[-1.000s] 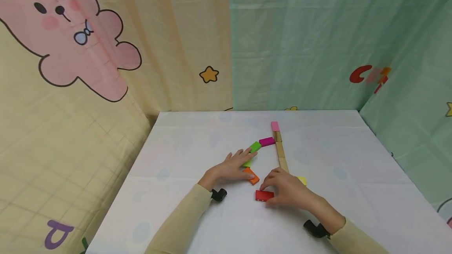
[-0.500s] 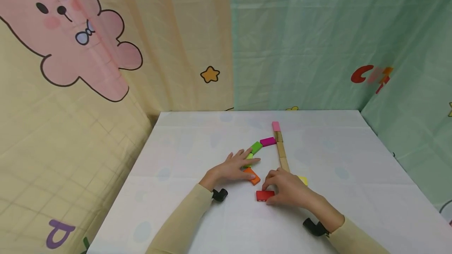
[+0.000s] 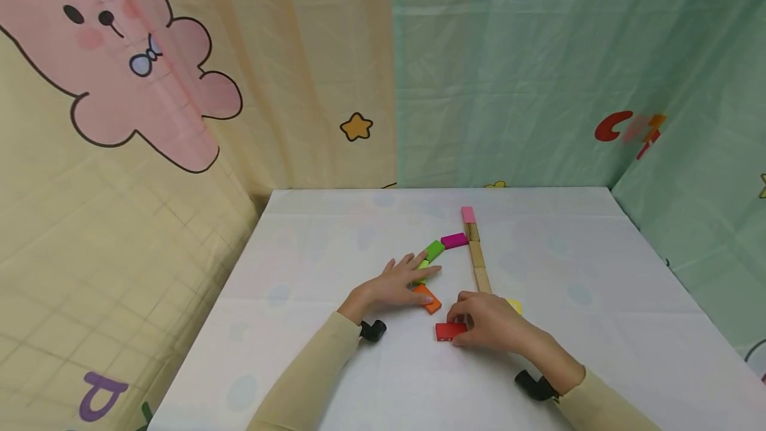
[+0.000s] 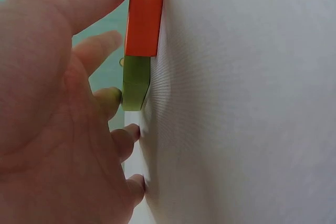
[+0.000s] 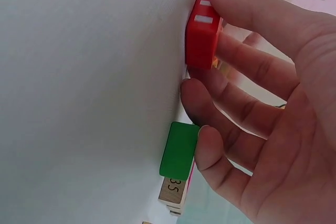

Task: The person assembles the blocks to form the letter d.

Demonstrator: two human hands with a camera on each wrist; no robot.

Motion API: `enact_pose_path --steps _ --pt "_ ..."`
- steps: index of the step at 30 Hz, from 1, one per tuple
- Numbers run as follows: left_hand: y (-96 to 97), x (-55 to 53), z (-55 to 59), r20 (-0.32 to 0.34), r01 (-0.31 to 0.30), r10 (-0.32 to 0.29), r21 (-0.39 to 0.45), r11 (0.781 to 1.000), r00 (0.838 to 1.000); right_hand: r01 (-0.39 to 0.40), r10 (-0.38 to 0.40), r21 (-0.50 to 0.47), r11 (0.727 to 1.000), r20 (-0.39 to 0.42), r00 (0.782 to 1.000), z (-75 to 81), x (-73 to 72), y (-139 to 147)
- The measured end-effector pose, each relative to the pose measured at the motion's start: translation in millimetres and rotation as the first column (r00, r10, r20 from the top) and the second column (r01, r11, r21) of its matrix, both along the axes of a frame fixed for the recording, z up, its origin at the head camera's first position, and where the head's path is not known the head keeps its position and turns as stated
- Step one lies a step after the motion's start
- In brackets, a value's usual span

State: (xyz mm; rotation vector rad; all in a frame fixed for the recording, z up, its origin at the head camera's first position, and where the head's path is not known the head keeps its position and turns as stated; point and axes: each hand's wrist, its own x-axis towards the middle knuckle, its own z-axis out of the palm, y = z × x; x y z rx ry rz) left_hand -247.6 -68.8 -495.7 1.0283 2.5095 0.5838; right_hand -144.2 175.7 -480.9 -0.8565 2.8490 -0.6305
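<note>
In the head view my right hand [image 3: 493, 324] pinches a red block [image 3: 450, 332] lying on the table. The thumb lies on its near, white-marked side, with the fingers on the far side. My left hand [image 3: 389, 285] is spread low over the table, its thumb on an orange block [image 3: 428, 299]. Its fingers reach across a light green block [image 3: 422, 273], partly hidden, towards a green block [image 3: 434, 250]. In the right wrist view the little finger touches a dark green block [image 5: 179, 151], which stands in front of a wooden block [image 5: 172, 190] with printed digits.
Beyond the green block lies a magenta block [image 3: 454, 240], touching a line of wooden blocks [image 3: 477, 255] topped by a pink block [image 3: 467, 214]. A yellow block [image 3: 514, 306] shows behind my right wrist. Printed curtains [image 3: 299, 85] hang around the white table [image 3: 269, 364].
My right hand's fingers have drawn back a little towards the red block. The left hand and the blocks keep their places, and the head view has shifted very slightly.
</note>
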Motion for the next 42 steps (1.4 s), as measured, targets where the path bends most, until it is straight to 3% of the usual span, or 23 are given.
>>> enact_pose_path --steps 19,29,42 --pt "-2.3 0.3 -0.9 -0.011 -0.052 0.053 0.019 0.998 0.999 -0.015 0.014 -0.024 1.000 -0.042 0.999 3.0 -4.6 -2.1" --pt "-1.6 4.0 -2.0 -0.022 -0.081 0.084 0.097 0.992 0.996 0.028 -0.027 0.009 1.000 -0.034 0.999 2.4 -9.1 3.2" --pt "-2.5 14.0 -0.4 -0.049 -0.097 0.098 0.035 0.995 0.994 0.073 -0.068 0.058 0.996 -0.074 0.995 -1.2 -13.3 6.6"
